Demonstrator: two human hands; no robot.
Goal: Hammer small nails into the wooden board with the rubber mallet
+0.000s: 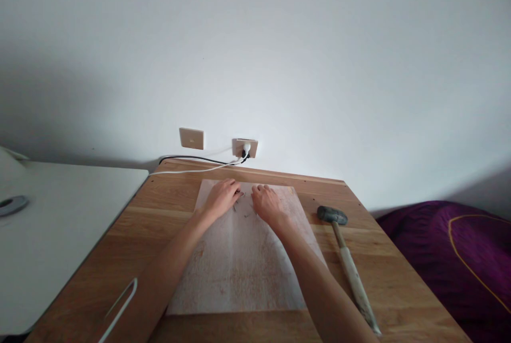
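Observation:
A pale, worn board (239, 279) lies flat on the wooden tabletop. Over its far part, my left hand (223, 196) has its fingers curled together, with small dark bits at the fingertips. A short gap to the right, my right hand (266, 203) is also closed, fingers bent and knuckles up. Whatever its fingertips pinch, if anything, is hidden. Between the hands, a few small thin dark pieces (236, 205) rest on the board, too small to name. To the right of the board lies a rubber mallet (333, 215) with a dark head and a light-wrapped handle, touched by neither hand.
The wooden table (131, 231) meets a white wall. White and black cables (199, 169) run along its back edge to a wall socket (250, 147), beside a second plate (191, 138). Left is a white surface (59, 236) with a grey ring (14, 205). Right is purple fabric (431, 247).

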